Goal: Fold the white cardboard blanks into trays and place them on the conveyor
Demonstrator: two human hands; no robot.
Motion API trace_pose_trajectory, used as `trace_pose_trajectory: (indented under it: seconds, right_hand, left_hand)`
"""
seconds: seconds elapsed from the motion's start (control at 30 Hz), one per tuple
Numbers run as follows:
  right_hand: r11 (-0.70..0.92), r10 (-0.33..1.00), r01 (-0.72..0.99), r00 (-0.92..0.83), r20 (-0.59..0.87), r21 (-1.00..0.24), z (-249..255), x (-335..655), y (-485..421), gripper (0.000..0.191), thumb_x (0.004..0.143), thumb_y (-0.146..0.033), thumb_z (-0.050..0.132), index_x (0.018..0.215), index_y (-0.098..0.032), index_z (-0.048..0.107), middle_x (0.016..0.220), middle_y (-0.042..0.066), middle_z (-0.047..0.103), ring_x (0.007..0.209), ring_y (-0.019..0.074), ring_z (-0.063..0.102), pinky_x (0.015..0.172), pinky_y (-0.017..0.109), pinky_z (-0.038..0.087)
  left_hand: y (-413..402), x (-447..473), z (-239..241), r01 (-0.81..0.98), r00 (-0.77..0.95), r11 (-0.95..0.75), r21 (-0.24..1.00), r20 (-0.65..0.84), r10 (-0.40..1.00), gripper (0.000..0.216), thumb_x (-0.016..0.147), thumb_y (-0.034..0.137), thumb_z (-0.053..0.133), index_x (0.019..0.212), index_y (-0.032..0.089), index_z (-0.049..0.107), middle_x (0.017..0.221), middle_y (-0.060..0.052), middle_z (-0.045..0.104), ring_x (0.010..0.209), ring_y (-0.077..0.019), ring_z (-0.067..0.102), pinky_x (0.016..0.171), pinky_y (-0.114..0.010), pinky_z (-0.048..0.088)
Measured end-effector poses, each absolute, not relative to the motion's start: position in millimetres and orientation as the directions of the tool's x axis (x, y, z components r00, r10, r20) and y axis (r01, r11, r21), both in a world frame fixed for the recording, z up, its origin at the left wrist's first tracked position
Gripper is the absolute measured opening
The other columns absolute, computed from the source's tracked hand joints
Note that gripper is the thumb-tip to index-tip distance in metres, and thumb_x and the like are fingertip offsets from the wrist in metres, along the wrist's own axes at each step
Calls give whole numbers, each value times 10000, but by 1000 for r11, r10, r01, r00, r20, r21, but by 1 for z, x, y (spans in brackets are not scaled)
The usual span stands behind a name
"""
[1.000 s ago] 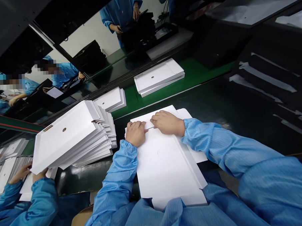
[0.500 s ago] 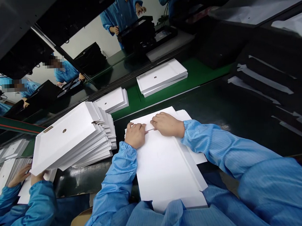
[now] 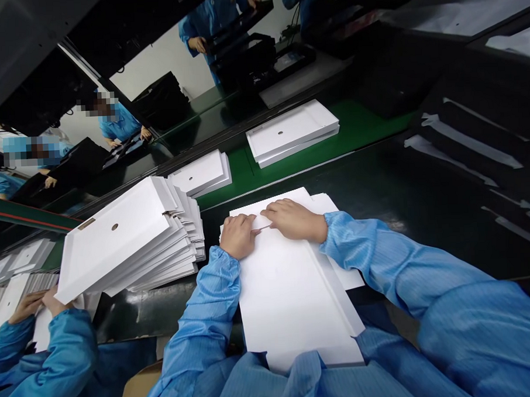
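The left hand (image 3: 239, 236) and right hand (image 3: 294, 220) both curl over the far end of a white card blank (image 3: 289, 297), fingers bent and thumbs close together at a thin dark line. Both touch the card, but whether they pinch it or merely press, I cannot tell. The blank runs from beneath the grip back towards the wearer's body, with more white card (image 3: 350, 277) showing below and to the right of it.

Uneven pressure from the 2 hands could skew the crease, and the card underneath could slide if pushed. The near end (it reaches the wearer's jacket (image 3: 273, 391)) might buckle if the body leaned in. Left of the grip, a fanned stack of white trays (image 3: 130, 228) could topple if an elbow knocked it.
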State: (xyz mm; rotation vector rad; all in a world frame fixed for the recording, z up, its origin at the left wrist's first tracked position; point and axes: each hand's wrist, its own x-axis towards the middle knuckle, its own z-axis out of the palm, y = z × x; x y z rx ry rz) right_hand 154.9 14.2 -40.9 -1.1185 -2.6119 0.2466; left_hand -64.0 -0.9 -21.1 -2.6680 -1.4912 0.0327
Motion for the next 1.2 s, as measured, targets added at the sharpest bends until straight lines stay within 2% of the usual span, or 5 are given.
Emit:
trace_pose_trajectory:
  seconds: [0.2, 0.47, 0.77, 1.07, 1.2]
  right_hand:
    - [656, 749, 686, -645, 155, -314, -41, 150, 12, 383, 938, -180, 571, 1319, -142, 544, 1159, 133, 633, 1082, 268, 577, 886, 358, 359]
    - [729, 684, 671, -711, 161, -136, -34, 153, 12, 291, 953, -155, 467, 1198, -103, 616, 1059, 157, 638, 999, 285, 571, 847, 392, 317]
    - [714, 698, 668, -704, 132, -210, -34, 153, 13, 307, 965, -198, 499, 1248, -120, 589, 1070, 145, 643, 1000, 266, 580, 839, 369, 327]
    - [735, 675, 667, -707, 209, -117, -38, 153, 9, 339, 986, -211, 441, 1261, -113, 613, 1059, 146, 653, 975, 274, 575, 847, 390, 325]
    - [738, 671, 666, -707, 223, -107, -39, 153, 8, 333, 985, -195, 430, 1247, -110, 617, 1063, 148, 656, 974, 264, 571, 852, 384, 323]
  left_hand:
    - [-1, -64, -21, 843, 533, -529, -95, 13, 846, 380, 950, 315, 562, 1303, 177, 566, 1102, -113, 645, 1025, -287, 587, 904, -438, 355]
    - [-4, -61, -22, 821, 555, -550, -154, -9, 832, 372, 976, 311, 505, 1306, 152, 569, 1118, -140, 648, 1009, -299, 598, 910, -470, 347]
    - [4, -66, -25, 870, 489, -486, 85, -29, 872, 363, 916, 291, 621, 1262, 193, 576, 1136, -96, 651, 1086, -267, 598, 959, -424, 389]
    - [2, -64, -20, 862, 506, -507, 6, -57, 861, 364, 922, 328, 593, 1254, 179, 589, 1103, -118, 670, 1048, -296, 614, 936, -471, 376]
    - [4, -65, -15, 866, 500, -497, 55, -62, 864, 373, 910, 354, 614, 1238, 177, 601, 1103, -113, 678, 1064, -288, 619, 940, -458, 373]
